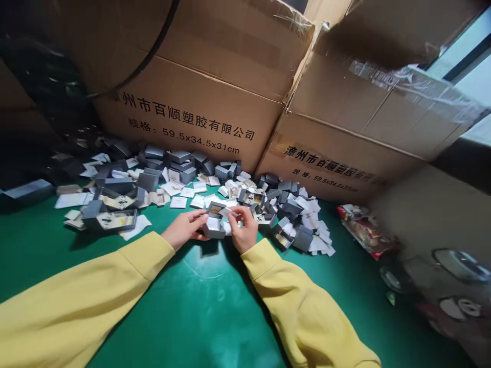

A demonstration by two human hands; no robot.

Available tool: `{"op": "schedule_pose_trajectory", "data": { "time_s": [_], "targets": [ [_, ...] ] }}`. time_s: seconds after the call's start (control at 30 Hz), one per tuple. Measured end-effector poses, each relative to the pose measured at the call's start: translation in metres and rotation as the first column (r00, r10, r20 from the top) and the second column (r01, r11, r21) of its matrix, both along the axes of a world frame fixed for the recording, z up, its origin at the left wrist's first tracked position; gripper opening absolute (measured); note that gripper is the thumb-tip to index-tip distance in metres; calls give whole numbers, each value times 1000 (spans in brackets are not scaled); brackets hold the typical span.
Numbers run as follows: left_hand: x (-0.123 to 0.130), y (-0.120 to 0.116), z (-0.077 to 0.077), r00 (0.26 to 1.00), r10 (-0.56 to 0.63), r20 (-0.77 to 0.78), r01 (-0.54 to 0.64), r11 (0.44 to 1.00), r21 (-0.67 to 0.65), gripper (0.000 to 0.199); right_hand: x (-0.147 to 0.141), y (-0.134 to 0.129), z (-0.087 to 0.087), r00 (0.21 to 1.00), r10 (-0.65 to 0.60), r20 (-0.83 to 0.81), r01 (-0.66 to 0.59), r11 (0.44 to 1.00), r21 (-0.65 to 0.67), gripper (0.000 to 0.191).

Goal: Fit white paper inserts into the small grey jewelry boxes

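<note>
Just above the green table, in the middle of the head view, a small grey box (pixel 215 226) stands with its lid up, white inside. My left hand (pixel 186 227) grips it from the left side, fingers closed round its edge. My right hand (pixel 244 228) is pinched on a small white card (pixel 229 211) at the box's right edge; the fingers partly hide the card. Behind both hands lie heaps of similar grey boxes (pixel 151 181) and white cards (pixel 178 202). An open grey box (pixel 115 219) with a patterned insert rests left of my left hand.
Large brown cartons (pixel 215 97) with black printing wall off the back. More grey boxes and white paper pieces (pixel 316 230) are piled to the right on the green table (pixel 199 317). A red-edged plastic packet (pixel 364 232) lies farther right. A dark cable (pixel 153 48) hangs at upper left.
</note>
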State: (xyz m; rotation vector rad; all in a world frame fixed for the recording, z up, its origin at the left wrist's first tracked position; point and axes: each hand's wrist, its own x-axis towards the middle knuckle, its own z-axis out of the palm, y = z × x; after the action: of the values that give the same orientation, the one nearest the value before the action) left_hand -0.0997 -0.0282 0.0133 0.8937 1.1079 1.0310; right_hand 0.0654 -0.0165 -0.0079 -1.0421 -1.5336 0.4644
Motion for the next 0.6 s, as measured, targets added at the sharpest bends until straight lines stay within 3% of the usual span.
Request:
{"op": "schedule_pose_trajectory", "data": {
  "time_s": [0.1, 0.2, 0.6],
  "targets": [
    [-1, 1, 0, 1000, 3, 8, -3, 1000, -5, 44, -1, -2, 2, 997, 70, 18, -72, 993, 99, 10],
    [-1, 1, -1, 1000, -16, 13, 16, 1000, 19, 45, -1, -5, 5, 995, 65, 71, -75, 986, 150, 6],
    [-1, 3, -10, 999, -41, -20, 42, 996, 73, 41, 4, -2, 4, 952, 24, 304, -71, 987, 144, 14]
  ]
}}
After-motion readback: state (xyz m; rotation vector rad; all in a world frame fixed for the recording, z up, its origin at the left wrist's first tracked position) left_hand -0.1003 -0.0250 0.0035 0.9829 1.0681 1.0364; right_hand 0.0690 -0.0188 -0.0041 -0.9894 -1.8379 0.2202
